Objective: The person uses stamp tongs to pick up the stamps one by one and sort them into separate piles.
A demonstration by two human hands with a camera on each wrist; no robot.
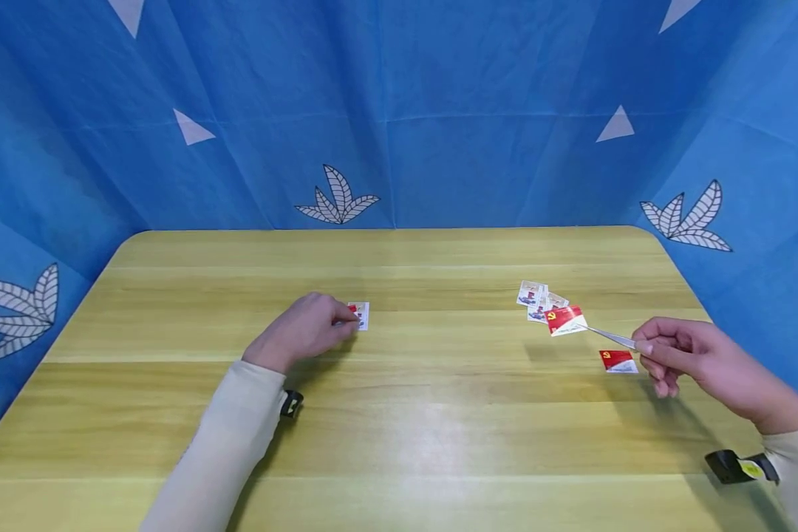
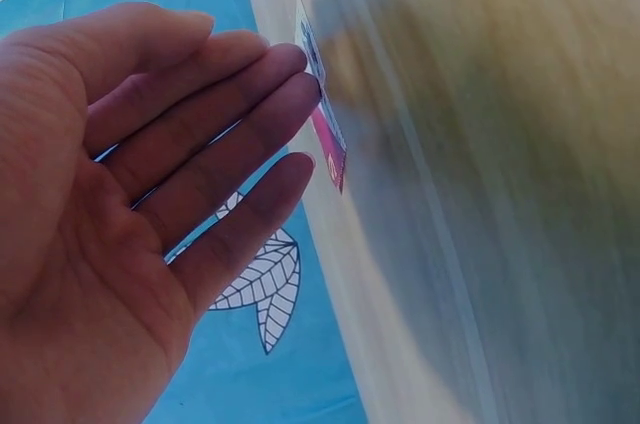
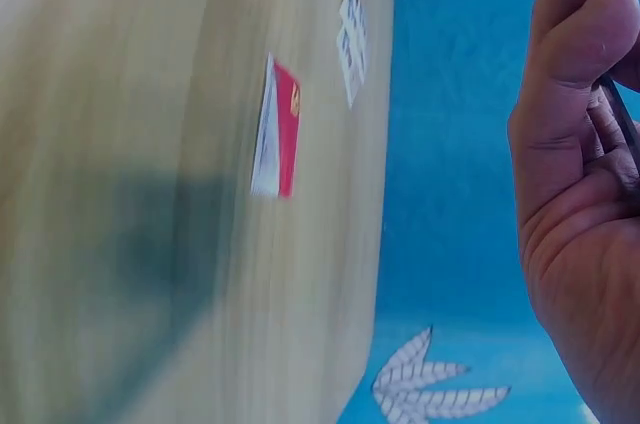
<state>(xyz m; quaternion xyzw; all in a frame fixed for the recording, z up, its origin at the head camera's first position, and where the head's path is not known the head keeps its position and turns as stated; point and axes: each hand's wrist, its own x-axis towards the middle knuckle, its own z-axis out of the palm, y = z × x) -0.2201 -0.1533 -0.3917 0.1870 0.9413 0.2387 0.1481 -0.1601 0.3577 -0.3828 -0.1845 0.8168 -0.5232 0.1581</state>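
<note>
Three or so pale stamps [image 1: 539,306] lie in an overlapping pile on the table [image 1: 432,443], so I'll place everything off that pile. Right hand [image 1: 694,358] is over to its right, pinching tweezers [image 1: 612,338] between thumb and fingers. The tips have a red-and-white stamp [image 1: 565,321] by its edge, held up off the wood just to the near side of the pile. Another red stamp [image 1: 618,361] lies flat, nearer the person and to the right of the pile.

Left hand [image 1: 306,329] is well left of the pile, fingers mostly straight, tips at a partly covered stamp [image 1: 362,316]. Can't tell if that's one stamp or two, or how hard it's pressing.

My read: the step in hand is carrying a stamp by tweezer. Next move probably calls for a steady, light squeeze and a low, flat set-down, wherever it's headed.
</note>
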